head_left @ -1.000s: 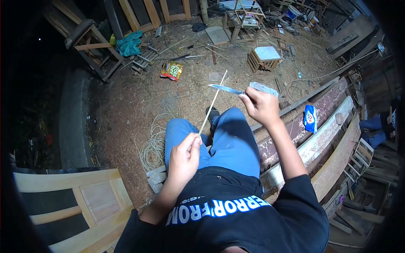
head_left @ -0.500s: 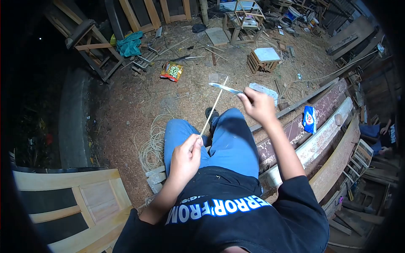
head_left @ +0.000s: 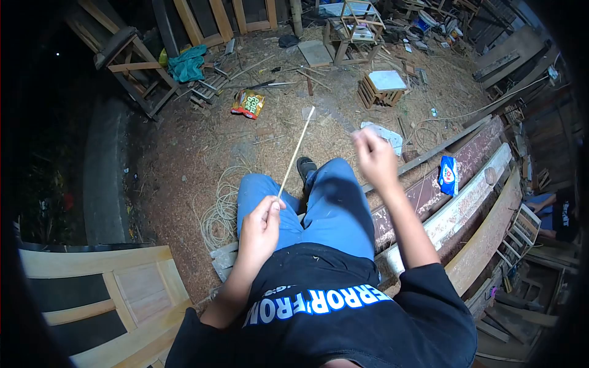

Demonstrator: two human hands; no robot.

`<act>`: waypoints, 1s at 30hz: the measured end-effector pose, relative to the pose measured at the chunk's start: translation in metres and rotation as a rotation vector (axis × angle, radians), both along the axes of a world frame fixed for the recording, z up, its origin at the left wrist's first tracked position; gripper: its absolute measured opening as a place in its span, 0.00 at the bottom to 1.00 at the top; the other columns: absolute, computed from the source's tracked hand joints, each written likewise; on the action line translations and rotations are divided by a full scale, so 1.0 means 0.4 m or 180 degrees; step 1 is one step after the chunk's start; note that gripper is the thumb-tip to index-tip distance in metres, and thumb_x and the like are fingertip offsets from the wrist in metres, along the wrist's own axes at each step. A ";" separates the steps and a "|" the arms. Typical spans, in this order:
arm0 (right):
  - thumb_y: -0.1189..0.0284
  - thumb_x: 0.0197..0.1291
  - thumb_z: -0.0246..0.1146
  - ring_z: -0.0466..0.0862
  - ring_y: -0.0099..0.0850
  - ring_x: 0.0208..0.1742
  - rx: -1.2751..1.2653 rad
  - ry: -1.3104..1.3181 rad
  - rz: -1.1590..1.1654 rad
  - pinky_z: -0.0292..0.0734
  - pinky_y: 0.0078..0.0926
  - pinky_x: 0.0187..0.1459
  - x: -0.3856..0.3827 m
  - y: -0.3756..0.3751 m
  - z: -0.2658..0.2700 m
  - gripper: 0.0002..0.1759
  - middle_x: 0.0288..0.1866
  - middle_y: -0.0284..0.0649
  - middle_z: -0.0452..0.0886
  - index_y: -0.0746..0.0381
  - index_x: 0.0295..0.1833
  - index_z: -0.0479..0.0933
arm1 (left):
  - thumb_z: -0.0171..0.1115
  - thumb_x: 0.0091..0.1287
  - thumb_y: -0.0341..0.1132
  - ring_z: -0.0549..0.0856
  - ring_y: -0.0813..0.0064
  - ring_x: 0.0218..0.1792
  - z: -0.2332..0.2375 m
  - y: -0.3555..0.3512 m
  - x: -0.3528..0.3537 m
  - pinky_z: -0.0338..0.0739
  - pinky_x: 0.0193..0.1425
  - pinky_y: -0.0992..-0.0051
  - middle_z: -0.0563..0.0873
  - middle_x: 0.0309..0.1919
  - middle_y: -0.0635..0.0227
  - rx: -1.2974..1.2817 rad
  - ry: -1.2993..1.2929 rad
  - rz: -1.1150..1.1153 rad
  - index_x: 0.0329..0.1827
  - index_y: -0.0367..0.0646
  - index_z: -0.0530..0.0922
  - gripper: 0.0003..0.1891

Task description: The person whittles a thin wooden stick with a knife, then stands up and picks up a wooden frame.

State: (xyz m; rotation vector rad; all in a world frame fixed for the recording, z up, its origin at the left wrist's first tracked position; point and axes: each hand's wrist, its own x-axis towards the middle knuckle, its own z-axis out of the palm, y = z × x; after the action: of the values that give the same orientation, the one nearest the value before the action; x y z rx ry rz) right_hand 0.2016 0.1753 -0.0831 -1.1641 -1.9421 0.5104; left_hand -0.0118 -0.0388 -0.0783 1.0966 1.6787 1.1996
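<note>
My left hand (head_left: pixel 260 229) pinches the lower end of a thin, pale stick, perhaps bamboo (head_left: pixel 297 151), which slants up and away over my knees. My right hand (head_left: pixel 374 158) is closed around the handle of a knife, above my right knee. The knife's blade (head_left: pixel 341 122) shows only as a faint, motion-smeared streak pointing toward the upper left. A gap lies between the blade and the stick's tip. The handle is hidden inside my fingers.
Coiled pale cord (head_left: pixel 216 211) lies on the ground left of my legs. A blue packet (head_left: pixel 448 175) rests on the planks at right. A snack bag (head_left: pixel 248 104) and a slatted crate (head_left: pixel 381 89) stand ahead. A panelled wooden door (head_left: pixel 144 291) is at lower left; another person (head_left: pixel 555 214) sits far right.
My left hand and the stick have shifted slightly left and down. The knife blade, sharp and crossing near the stick's upper part before, is now blurred and apart from it.
</note>
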 end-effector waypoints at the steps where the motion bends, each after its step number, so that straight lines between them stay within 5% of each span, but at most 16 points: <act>1: 0.55 0.77 0.65 0.85 0.52 0.27 -0.0354 -0.0388 0.0132 0.76 0.47 0.29 -0.020 -0.046 0.029 0.18 0.23 0.47 0.81 0.57 0.38 0.79 | 0.52 0.88 0.36 0.69 0.89 0.25 -0.007 0.014 -0.001 0.63 0.29 0.81 0.72 0.25 0.80 0.0114 -0.0230 0.0033 0.51 0.40 0.83 0.12; 12: 0.56 0.70 0.69 0.84 0.47 0.24 0.0349 -0.0680 0.1615 0.75 0.43 0.26 -0.080 -0.151 0.060 0.20 0.21 0.44 0.79 0.56 0.31 0.76 | 0.55 0.87 0.35 0.75 0.88 0.32 0.062 0.059 0.023 0.70 0.37 0.82 0.78 0.32 0.77 0.0121 -0.0783 0.0017 0.46 0.38 0.81 0.11; 16: 0.55 0.68 0.71 0.83 0.45 0.21 0.0517 -0.0376 0.1114 0.72 0.42 0.23 -0.071 -0.087 0.053 0.21 0.20 0.42 0.79 0.56 0.30 0.74 | 0.55 0.87 0.35 0.75 0.88 0.32 0.072 0.041 0.028 0.70 0.36 0.82 0.78 0.31 0.77 0.0130 -0.0726 -0.0044 0.45 0.38 0.80 0.12; 20: 0.56 0.67 0.73 0.82 0.42 0.20 0.0863 -0.0469 0.1705 0.72 0.41 0.22 -0.085 -0.147 0.066 0.21 0.19 0.40 0.78 0.55 0.28 0.74 | 0.54 0.87 0.35 0.74 0.88 0.31 0.068 0.036 0.043 0.68 0.35 0.82 0.76 0.29 0.77 0.0168 -0.0841 -0.0078 0.43 0.39 0.79 0.12; 28: 0.54 0.65 0.74 0.81 0.38 0.19 0.1224 -0.0502 0.1293 0.73 0.38 0.23 -0.054 -0.115 0.064 0.22 0.19 0.38 0.78 0.53 0.27 0.74 | 0.55 0.87 0.34 0.72 0.89 0.29 0.087 0.045 0.044 0.65 0.33 0.82 0.75 0.28 0.78 0.0205 -0.0518 -0.0105 0.43 0.39 0.79 0.12; 30: 0.58 0.67 0.73 0.82 0.38 0.19 0.1002 -0.0400 0.0580 0.73 0.38 0.23 -0.019 -0.016 0.068 0.21 0.20 0.40 0.79 0.55 0.27 0.75 | 0.54 0.87 0.36 0.72 0.89 0.30 0.079 0.028 0.051 0.67 0.36 0.83 0.77 0.31 0.78 0.0001 -0.0552 -0.0222 0.43 0.40 0.80 0.13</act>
State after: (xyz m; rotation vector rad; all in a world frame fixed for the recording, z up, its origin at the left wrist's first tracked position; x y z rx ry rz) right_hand 0.1942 0.1691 -0.0560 -0.8414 -2.1561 0.2162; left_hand 0.0086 -0.0275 -0.0468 1.0128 1.4967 1.2144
